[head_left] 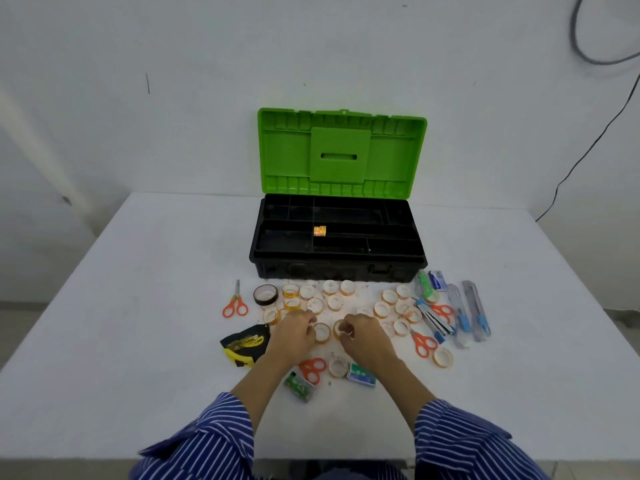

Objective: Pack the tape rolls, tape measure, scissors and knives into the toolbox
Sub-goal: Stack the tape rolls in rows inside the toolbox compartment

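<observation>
Two hands reach into a pile of small tape rolls in front of an open toolbox.

The left hand [294, 332] has its fingers curled onto one tape roll [322, 332], and the right hand [360, 336] pinches another tape roll [340, 329] just beside it. The toolbox [337, 268] sits past the pile, near the far edge of the white table [138, 323], with its green lid [341, 152] standing up. One orange roll [320, 231] lies in a middle slot of the black tray. The tape measure [245, 344] lies just left of the left hand. Orange scissors [235, 304] lie at the left end of the pile. The knives [472, 311] lie at the right end. The table has lots of bare room on both sides, out to its edges.
</observation>
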